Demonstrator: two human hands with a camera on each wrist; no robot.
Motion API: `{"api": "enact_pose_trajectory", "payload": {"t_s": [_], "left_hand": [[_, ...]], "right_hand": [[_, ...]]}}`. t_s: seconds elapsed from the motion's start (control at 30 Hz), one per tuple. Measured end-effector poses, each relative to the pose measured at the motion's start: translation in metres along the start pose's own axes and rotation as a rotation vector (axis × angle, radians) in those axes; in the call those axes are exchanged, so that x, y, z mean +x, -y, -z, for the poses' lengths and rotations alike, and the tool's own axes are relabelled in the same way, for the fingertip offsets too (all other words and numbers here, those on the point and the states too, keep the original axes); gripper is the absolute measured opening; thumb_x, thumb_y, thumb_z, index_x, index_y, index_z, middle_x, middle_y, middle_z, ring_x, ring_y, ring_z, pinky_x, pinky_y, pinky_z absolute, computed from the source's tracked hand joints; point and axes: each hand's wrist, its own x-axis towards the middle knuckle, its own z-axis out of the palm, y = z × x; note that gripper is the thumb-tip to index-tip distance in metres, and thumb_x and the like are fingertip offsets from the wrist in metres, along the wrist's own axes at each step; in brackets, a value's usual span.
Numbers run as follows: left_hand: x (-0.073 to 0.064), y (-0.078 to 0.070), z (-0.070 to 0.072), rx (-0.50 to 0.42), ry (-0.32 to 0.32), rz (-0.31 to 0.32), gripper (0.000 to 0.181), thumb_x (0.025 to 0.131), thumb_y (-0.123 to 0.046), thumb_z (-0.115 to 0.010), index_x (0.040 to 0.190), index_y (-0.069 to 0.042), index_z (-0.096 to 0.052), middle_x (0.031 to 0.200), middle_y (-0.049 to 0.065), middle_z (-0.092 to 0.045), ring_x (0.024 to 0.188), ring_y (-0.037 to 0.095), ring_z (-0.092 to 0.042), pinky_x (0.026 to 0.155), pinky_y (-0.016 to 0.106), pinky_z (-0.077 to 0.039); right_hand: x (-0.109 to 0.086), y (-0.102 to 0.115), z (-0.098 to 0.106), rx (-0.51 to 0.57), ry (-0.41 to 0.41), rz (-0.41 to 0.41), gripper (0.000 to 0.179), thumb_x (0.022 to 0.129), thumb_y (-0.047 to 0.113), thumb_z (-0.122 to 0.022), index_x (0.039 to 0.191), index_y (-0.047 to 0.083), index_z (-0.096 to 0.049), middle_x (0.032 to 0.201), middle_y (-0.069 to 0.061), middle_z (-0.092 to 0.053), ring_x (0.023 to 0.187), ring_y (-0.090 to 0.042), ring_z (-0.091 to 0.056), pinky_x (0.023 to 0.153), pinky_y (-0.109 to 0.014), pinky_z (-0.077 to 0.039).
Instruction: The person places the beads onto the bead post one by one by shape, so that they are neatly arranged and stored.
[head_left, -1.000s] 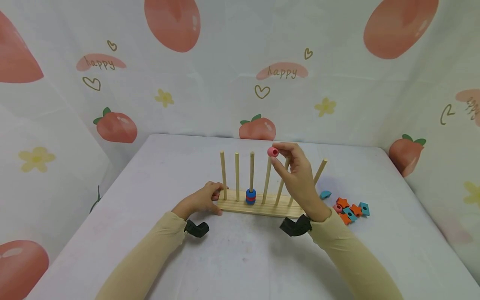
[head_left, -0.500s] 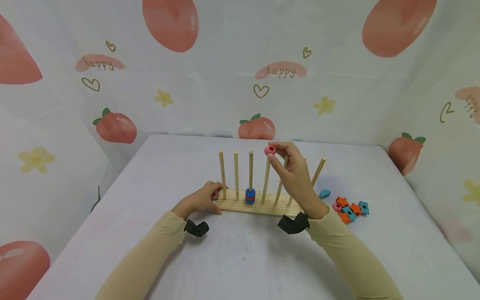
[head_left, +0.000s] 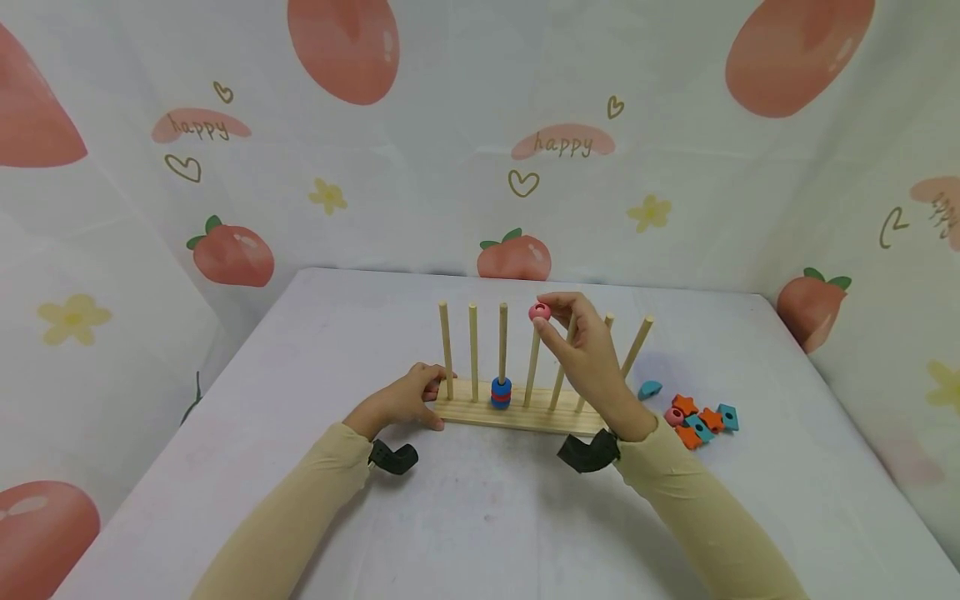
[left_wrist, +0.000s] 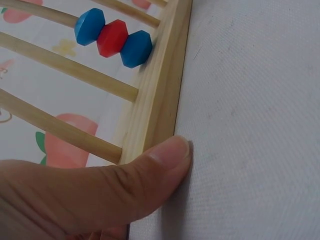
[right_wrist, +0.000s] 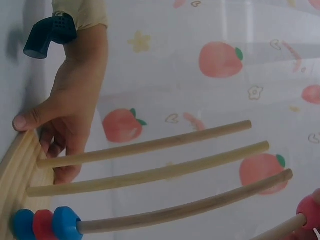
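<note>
My left hand (head_left: 405, 400) grips the left end of the wooden peg board (head_left: 480, 412), thumb on its front edge and fingers behind. Several upright pegs stand along the board. One peg carries a stack of beads at its foot, a red bead (left_wrist: 112, 38) between two blue beads (left_wrist: 136, 49). Higher up, my right hand (head_left: 588, 350) pinches a pink bead (head_left: 539, 312) between thumb and fingertips. That bead is at the top of the peg (head_left: 532, 367) just right of the stack, its hole right at the peg's tip in the right wrist view (right_wrist: 307, 210).
Right of the board lies a loose group of beads: orange star beads (head_left: 684, 405), teal square beads (head_left: 728, 417) and another pink bead (head_left: 674, 416). A teal half-round bead (head_left: 650, 389) lies just behind them. The white table (head_left: 480, 517) meets a peach-print cloth (head_left: 420, 208).
My right hand has moved slightly left, then down, bringing the pink bead onto the peg's tip, its hole now tilted upward. The left hand has stayed on the peg board.
</note>
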Motion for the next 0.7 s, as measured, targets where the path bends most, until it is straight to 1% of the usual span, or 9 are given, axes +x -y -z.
{"api": "enact_pose_trajectory", "payload": {"t_s": [0.1,0.2,0.27,0.33,0.43,0.57,0.7], "left_hand": [[0.0,0.001,0.0,-0.008,0.001,-0.012,0.081,0.068,0.007,-0.083,0.138,-0.004,-0.045,0.128,0.018,-0.035,0.123,0.031,-0.044,0.103,0.04,-0.044],[0.001,0.002,0.0,-0.013,0.002,-0.017,0.081,0.067,0.007,-0.083,0.138,-0.004,-0.045,0.129,0.018,-0.035,0.123,0.032,-0.044,0.103,0.04,-0.044],[0.001,0.002,0.0,-0.012,0.003,-0.019,0.081,0.067,0.007,-0.083,0.138,-0.004,-0.045,0.129,0.019,-0.035,0.123,0.032,-0.044,0.104,0.04,-0.044],[0.002,0.002,0.0,-0.01,0.001,-0.017,0.08,0.067,0.007,-0.083,0.137,-0.004,-0.046,0.129,0.018,-0.035,0.122,0.031,-0.044,0.104,0.04,-0.044],[0.002,0.002,0.0,-0.005,-0.002,-0.016,0.08,0.067,0.007,-0.084,0.137,-0.004,-0.046,0.128,0.018,-0.036,0.121,0.03,-0.044,0.104,0.04,-0.043],[0.001,0.002,0.0,0.001,-0.005,-0.018,0.08,0.067,0.006,-0.084,0.137,-0.004,-0.047,0.127,0.018,-0.036,0.12,0.029,-0.045,0.104,0.041,-0.043],[0.0,0.001,0.0,0.002,-0.005,-0.013,0.08,0.067,0.007,-0.083,0.137,-0.004,-0.047,0.128,0.018,-0.036,0.12,0.03,-0.044,0.104,0.041,-0.043]], "right_hand": [[-0.001,-0.003,-0.002,0.03,-0.023,-0.014,0.03,0.092,-0.001,-0.06,0.119,-0.008,-0.049,0.114,-0.015,-0.055,0.11,-0.024,-0.057,0.098,-0.015,-0.043],[-0.003,-0.006,-0.005,0.073,-0.05,-0.025,0.031,0.091,-0.003,-0.061,0.118,-0.01,-0.045,0.114,-0.018,-0.053,0.107,-0.016,-0.055,0.099,-0.016,-0.043],[-0.004,-0.009,-0.007,0.097,-0.065,-0.035,0.033,0.091,-0.003,-0.061,0.118,-0.01,-0.044,0.114,-0.018,-0.051,0.104,-0.011,-0.054,0.099,-0.016,-0.043],[-0.007,-0.013,-0.009,0.11,-0.075,-0.045,0.033,0.091,-0.003,-0.061,0.118,-0.01,-0.044,0.114,-0.018,-0.051,0.104,-0.009,-0.054,0.099,-0.016,-0.043],[-0.011,-0.018,-0.012,0.105,-0.09,-0.079,0.032,0.092,0.0,-0.062,0.118,-0.009,-0.047,0.112,-0.015,-0.054,0.105,-0.011,-0.056,0.1,-0.017,-0.043],[-0.018,-0.027,-0.015,0.1,-0.097,-0.148,0.029,0.091,0.004,-0.065,0.115,-0.005,-0.051,0.108,-0.008,-0.059,0.108,-0.018,-0.06,0.1,-0.018,-0.044],[-0.027,-0.038,-0.019,0.121,-0.086,-0.209,0.027,0.091,0.006,-0.066,0.113,-0.002,-0.053,0.104,-0.004,-0.061,0.109,-0.019,-0.06,0.099,-0.02,-0.045]]}}
